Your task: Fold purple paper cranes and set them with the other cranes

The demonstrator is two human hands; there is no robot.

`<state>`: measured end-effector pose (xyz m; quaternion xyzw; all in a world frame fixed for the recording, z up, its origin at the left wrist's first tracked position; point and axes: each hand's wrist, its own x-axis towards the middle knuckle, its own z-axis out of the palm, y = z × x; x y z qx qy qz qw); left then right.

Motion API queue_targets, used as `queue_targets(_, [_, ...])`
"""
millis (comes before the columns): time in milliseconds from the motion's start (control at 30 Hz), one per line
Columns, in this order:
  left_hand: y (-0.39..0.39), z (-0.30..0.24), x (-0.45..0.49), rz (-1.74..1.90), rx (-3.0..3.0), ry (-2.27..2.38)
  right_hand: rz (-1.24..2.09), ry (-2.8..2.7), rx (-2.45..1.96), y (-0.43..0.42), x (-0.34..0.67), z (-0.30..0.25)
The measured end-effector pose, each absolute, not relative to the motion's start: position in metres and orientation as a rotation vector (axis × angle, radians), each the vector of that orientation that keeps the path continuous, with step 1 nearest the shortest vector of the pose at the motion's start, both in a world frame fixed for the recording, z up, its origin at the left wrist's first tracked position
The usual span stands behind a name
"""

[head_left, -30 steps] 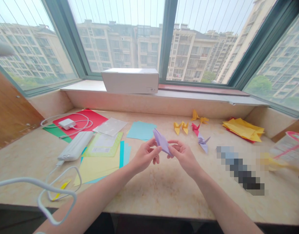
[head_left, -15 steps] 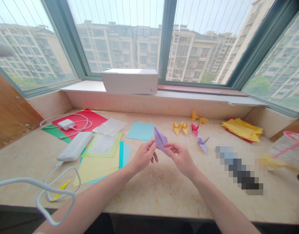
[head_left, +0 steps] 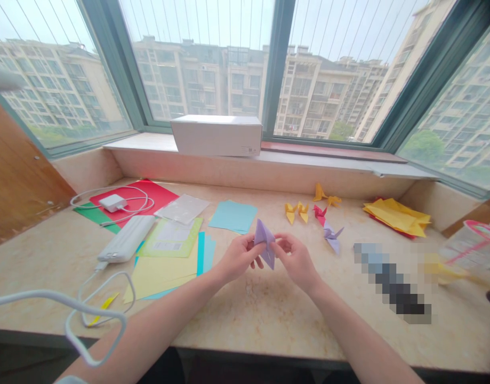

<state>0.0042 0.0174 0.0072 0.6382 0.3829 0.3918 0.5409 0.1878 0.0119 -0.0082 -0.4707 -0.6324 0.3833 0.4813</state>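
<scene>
Between both hands is a piece of folded purple paper (head_left: 264,237), a narrow diamond with its tip pointing up, held above the countertop. My left hand (head_left: 241,254) pinches its left side, thumb on the near face. From the right, my right hand (head_left: 291,255) grips the other edge between thumb and fingers; some fingertips are hidden behind the paper. Beyond the right hand stand several finished paper cranes: a purple crane (head_left: 331,237), a red crane (head_left: 319,214) and yellow cranes (head_left: 296,212). A stack of light blue paper squares (head_left: 233,216) lies just beyond the left hand.
Left are a white power bank (head_left: 127,239) with cables, a charger (head_left: 113,202), red paper (head_left: 157,193) and pale yellow sheets (head_left: 160,277). Yellow paper (head_left: 396,216) and a clear plastic container (head_left: 474,242) are at right, near a pixelated patch. A white box (head_left: 216,137) stands on the sill.
The purple paper has turned more upright and shifted slightly down, now showing a narrower diamond. My left thumb has moved onto its near face. The whole view has shifted slightly.
</scene>
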Motion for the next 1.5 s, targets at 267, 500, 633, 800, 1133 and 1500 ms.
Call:
queue_targets(267, [0.024, -0.001, -0.006, 1.272, 2.007, 1.234, 1.041, -1.654, -1.258, 0.016, 0.198, -0.008])
queue_targets(500, [0.029, -0.004, -0.016, 0.737, 2.873, 0.986, 0.699, -2.041, -1.301, 0.014, 0.199, -0.01])
queue_targets(633, [0.026, -0.004, -0.012, 0.53, 3.008, 0.872, 0.651, -2.149, -1.304, 0.016, 0.2, -0.012])
queue_targets(800, [0.026, -0.006, -0.012, 0.465, 3.04, 0.833, 0.624, -2.169, -1.248, 0.013, 0.204, -0.008])
queue_targets(1133, [0.021, -0.008, -0.011, 0.325, 3.088, 0.728, 0.41, -2.602, -0.944, 0.007, 0.212, -0.005])
queue_targets(1500, [0.022, -0.006, -0.027, 0.423, 2.935, 0.58, 0.526, -2.589, -0.996, 0.005, 0.217, 0.0])
